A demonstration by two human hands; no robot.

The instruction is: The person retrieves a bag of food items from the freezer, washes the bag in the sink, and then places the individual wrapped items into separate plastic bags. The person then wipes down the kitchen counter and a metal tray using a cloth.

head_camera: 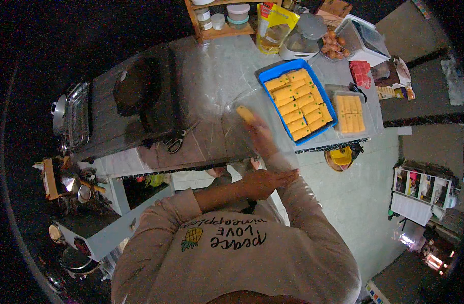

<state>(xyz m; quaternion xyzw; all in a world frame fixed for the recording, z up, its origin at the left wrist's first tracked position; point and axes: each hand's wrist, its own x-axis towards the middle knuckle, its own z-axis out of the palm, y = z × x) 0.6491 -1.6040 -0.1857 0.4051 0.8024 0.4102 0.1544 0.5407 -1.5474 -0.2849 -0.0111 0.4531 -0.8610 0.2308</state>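
Observation:
My right hand [259, 131], somewhat blurred, reaches over the grey counter [213, 91] with a yellow rolled piece of food [245, 113] at its fingertips. Across my body, my left hand [271, 181] lies on the right forearm, near the pushed-up sleeve; whether its fingers grip the sleeve is unclear. Right of the right hand stands a blue tray [267, 89] filled with rows of yellow rolls [304, 100], many with a green dot. Beside it, a clear plastic container [340, 131] holds more yellow rolls in two rows. Scissors [176, 142] lie left of my hands.
Towards the back are a yellow pouch [275, 28], a lidded container [300, 45], onions [333, 45] and a wooden shelf [226, 32] with jars. A red cloth [360, 74] lies at the right. A glass dish [79, 116] stands far left. An open drawer [114, 226] juts out below the counter.

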